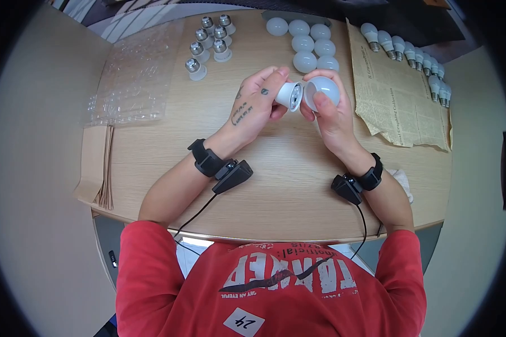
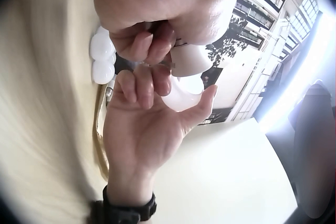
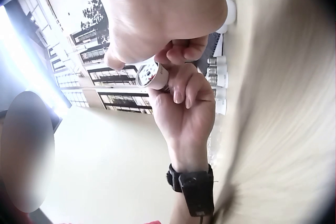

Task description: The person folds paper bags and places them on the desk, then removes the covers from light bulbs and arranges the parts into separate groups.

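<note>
Over the middle of the table, my left hand (image 1: 252,106) grips a white light bulb base (image 1: 287,95), its open end with the circuit board turned toward the right. Facing it, my right hand (image 1: 336,119) holds a frosted white bulb cover (image 1: 326,87) between thumb and fingers. The cover's rim is close to the base's open end. In the left wrist view the base (image 2: 189,60) sits just above the cover (image 2: 184,98). The board inside the base (image 3: 151,75) shows in the right wrist view, where my right hand hides the cover.
Several bulb bases (image 1: 222,53) stand screw cap up at the back left. Several frosted covers (image 1: 302,44) sit at the back middle. Assembled bulbs (image 1: 398,46) line the right, by printed brown paper (image 1: 391,101). Clear plastic trays (image 1: 135,73) and folded brown paper (image 1: 93,160) lie left.
</note>
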A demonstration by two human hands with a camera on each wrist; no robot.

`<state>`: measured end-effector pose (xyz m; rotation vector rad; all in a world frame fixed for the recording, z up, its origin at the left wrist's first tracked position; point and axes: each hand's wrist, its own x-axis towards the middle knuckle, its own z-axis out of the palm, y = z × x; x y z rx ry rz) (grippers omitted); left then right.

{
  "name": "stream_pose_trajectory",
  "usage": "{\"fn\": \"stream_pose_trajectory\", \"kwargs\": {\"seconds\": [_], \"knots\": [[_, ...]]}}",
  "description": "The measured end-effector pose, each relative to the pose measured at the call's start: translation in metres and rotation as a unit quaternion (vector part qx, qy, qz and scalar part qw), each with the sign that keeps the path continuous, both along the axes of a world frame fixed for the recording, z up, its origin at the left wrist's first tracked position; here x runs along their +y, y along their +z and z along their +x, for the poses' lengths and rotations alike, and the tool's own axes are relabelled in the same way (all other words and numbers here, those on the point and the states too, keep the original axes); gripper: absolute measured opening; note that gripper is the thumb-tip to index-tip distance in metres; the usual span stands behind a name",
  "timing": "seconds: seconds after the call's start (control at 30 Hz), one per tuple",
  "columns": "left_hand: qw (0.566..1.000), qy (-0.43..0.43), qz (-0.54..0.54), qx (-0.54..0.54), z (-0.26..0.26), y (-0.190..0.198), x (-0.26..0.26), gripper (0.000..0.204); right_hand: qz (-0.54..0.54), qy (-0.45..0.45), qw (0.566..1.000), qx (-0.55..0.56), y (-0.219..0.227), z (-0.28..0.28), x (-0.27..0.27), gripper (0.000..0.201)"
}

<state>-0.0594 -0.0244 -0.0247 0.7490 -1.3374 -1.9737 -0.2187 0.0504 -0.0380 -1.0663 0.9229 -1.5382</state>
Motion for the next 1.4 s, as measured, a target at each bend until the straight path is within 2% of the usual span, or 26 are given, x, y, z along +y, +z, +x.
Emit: {"fn": "stream_pose_trajectory", "kwargs": {"seconds": [0.07,0.17,0.23,0.37,0.47,0.57,0.97,1.17,1.4], "knots": [[0.999,0.006,-0.038,-0.036,0.003,-0.001,-0.003,0.033,-0.001,-0.014,1.0,0.012,-0.004,-0.004,-0.003,0.035],[0.963,0.031,-0.201,-0.179,0.01,-0.001,-0.012,0.029,0.05,-0.063,0.995,0.067,-0.002,-0.006,-0.006,0.034],[0.913,0.052,-0.317,-0.251,0.019,0.003,-0.019,0.028,0.06,-0.077,0.992,0.086,0.0,-0.007,-0.008,0.034],[0.779,0.076,-0.496,-0.376,0.04,0.004,-0.042,0.028,0.047,-0.088,0.987,0.126,-0.004,-0.009,-0.01,0.035],[0.699,0.103,-0.553,-0.442,0.055,-0.001,-0.057,0.028,0.076,-0.074,0.987,0.122,-0.001,-0.009,-0.008,0.037],[0.659,0.097,-0.552,-0.502,0.061,0.004,-0.064,0.027,0.08,-0.073,0.984,0.138,-0.002,-0.01,-0.008,0.04],[0.628,0.106,-0.547,-0.544,0.061,0.005,-0.07,0.029,0.051,-0.055,0.982,0.171,-0.002,-0.011,-0.005,0.042],[0.644,0.107,-0.543,-0.529,0.06,0.004,-0.073,0.033,0.066,-0.051,0.981,0.173,-0.002,-0.012,-0.005,0.043],[0.631,0.112,-0.55,-0.536,0.061,0.006,-0.074,0.035,0.044,-0.084,0.981,0.168,-0.004,-0.009,-0.006,0.052]]}}
